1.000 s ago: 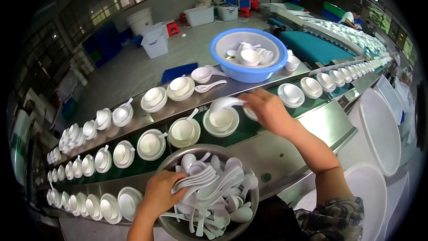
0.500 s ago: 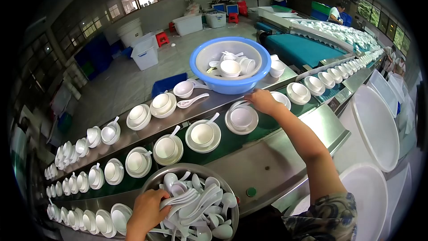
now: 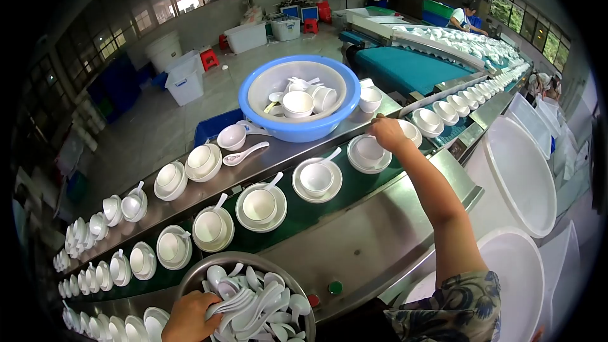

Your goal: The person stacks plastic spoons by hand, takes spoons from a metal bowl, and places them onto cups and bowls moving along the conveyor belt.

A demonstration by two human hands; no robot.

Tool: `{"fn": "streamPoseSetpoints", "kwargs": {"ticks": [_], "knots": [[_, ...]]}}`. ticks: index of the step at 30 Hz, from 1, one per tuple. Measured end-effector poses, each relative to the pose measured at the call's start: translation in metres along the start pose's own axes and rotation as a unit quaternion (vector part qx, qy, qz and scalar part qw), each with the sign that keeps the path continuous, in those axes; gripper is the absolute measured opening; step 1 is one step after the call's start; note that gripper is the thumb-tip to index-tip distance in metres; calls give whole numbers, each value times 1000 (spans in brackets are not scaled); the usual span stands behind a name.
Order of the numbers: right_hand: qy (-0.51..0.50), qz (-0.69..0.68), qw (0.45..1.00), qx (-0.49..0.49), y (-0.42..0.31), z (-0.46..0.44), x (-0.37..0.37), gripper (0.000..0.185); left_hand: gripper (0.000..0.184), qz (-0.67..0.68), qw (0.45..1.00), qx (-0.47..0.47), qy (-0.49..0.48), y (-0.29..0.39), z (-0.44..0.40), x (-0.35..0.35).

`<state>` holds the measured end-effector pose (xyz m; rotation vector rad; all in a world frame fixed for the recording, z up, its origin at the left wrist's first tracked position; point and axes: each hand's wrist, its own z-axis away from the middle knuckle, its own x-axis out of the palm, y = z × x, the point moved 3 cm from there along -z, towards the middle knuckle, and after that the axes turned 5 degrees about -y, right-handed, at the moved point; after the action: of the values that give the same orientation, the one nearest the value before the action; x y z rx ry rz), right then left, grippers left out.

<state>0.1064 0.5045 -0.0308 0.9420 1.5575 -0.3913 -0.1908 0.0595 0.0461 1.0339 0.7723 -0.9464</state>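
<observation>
My left hand (image 3: 193, 318) is closed around the ends of a bunch of white soup spoons (image 3: 256, 304), over a steel basin (image 3: 201, 265) piled with more spoons. My right hand (image 3: 387, 133) reaches across the green conveyor belt (image 3: 278, 237). Its fingers are pinched together at the far rim of a white bowl (image 3: 370, 149) that sits on a saucer; what they hold, if anything, is hidden. Just left of it, another bowl (image 3: 316, 178) stands on its saucer with a spoon (image 3: 332, 154) leaning out.
A blue-rimmed tub (image 3: 297, 128) with bowls and spoons stands on the steel ledge, beside a loose spoon (image 3: 246, 154) and a small bowl (image 3: 232, 137). Rows of bowls on saucers run left. White round tubs (image 3: 519, 177) stand at right. Another person (image 3: 461, 19) works at the far belt.
The dishes on the belt have shifted rightward relative to the ledge. My right hand has left one bowl, where a spoon now leans, and is at the bowl to its right. My left hand still grips the spoons.
</observation>
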Motion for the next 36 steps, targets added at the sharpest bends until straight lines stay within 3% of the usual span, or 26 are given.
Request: {"fn": "streamPoseSetpoints", "kwargs": {"ticks": [2, 4, 6, 7, 8, 10, 12, 14, 17, 19, 21, 23, 28, 30, 31, 34, 36], "knots": [[-40, -63, 997, -7, 0, 5, -3, 18, 27, 13, 998, 54, -19, -10, -1, 8], [116, 33, 992, -34, -15, 15, -36, 28, 24, -3, 998, 59, 11, -15, 6, 8], [239, -111, 961, -83, -68, 24, -105, 29, 24, -8, 997, 43, 71, -14, 17, -5], [231, -207, 940, -144, -101, 31, -132, 30, 22, 29, 989, 61, 130, -16, 21, -12], [224, -297, 907, -196, -132, 42, -155, 31, 21, 69, 990, 8, 125, -13, 23, -21], [159, -414, 839, -317, -194, 67, -186, 33, 20, 103, 977, -28, 185, -10, 24, -27], [120, -511, 756, -390, -239, 84, -209, 42, 25, 79, 976, -5, 205, -3, 16, -24], [140, -477, 764, -412, -274, 89, -216, 53, 26, -2, 972, 46, 229, 12, 8, -22], [105, -434, 798, -405, -303, 87, -207, 49, 27, -20, 976, 48, 210, 25, 0, -20], [-205, -349, 824, -396, -316, 84, -191, 33, 32, -31, 972, 60, 225, 25, -4, -14], [-163, -362, 829, -394, -318, 87, -181, 27, 36, -44, 967, 75, 240, 25, -2, -11], [-128, -352, 851, -370, -306, 90, -183, 18, 47, 40, 959, 86, 265, 29, 0, -11], [-23, -385, 882, -269, -225, 89, -167, 26, 67, 57, 950, 118, 282, 36, 16, -24], [14, -350, 920, -175, -165, 87, -156, 26, 43, 51, 950, 107, 289, 33, 28, -27], [19, -333, 934, -125, -131, 84, -141, 25, 50, 14, 955, 118, 273, 27, 29, -25], [12, -300, 954, 3, -16, 77, -103, 21, 44, 16, 962, 77, 261, 20, 30, -21], [5, -365, 927, 89, 54, 74, -70, 22, 41, 12, 961, 59, 271, 14, 27, -19]]}}
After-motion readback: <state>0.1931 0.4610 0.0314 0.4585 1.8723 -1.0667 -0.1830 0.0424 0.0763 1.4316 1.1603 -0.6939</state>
